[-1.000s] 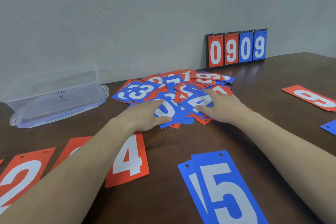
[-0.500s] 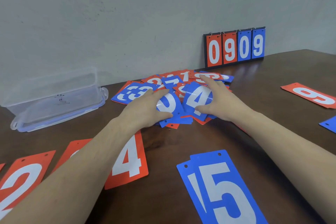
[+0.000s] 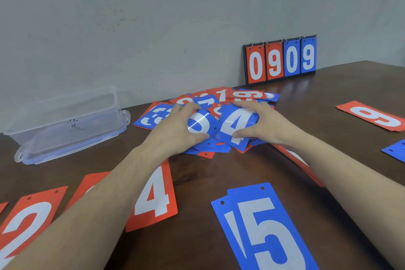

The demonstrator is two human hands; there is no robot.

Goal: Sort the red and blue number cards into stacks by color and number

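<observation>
A mixed heap of red and blue number cards [image 3: 223, 98] lies at the middle of the dark table. My left hand [image 3: 175, 129] grips a blue card with a round white digit [image 3: 200, 126], tilted up off the heap. My right hand [image 3: 267, 126] grips a blue 4 card [image 3: 235, 126], bent and lifted beside it. Sorted cards lie nearer: a red 4 [image 3: 156, 197], a red 2 [image 3: 24, 223], another red card [image 3: 92, 182] partly under my left arm, and blue 5 cards [image 3: 265, 230]. A red 9 [image 3: 372, 115] lies at the right.
A clear plastic box [image 3: 65, 125] stands at the left by the wall. A flip scoreboard reading 0909 [image 3: 280, 60] leans on the wall behind the heap. A blue card [image 3: 395, 150] pokes in at the right edge. Red cards [image 3: 295, 158] lie under my right forearm.
Both hands went from resting flat on the heap to gripping one blue card each and tilting them up. The heap has bunched slightly toward the wall.
</observation>
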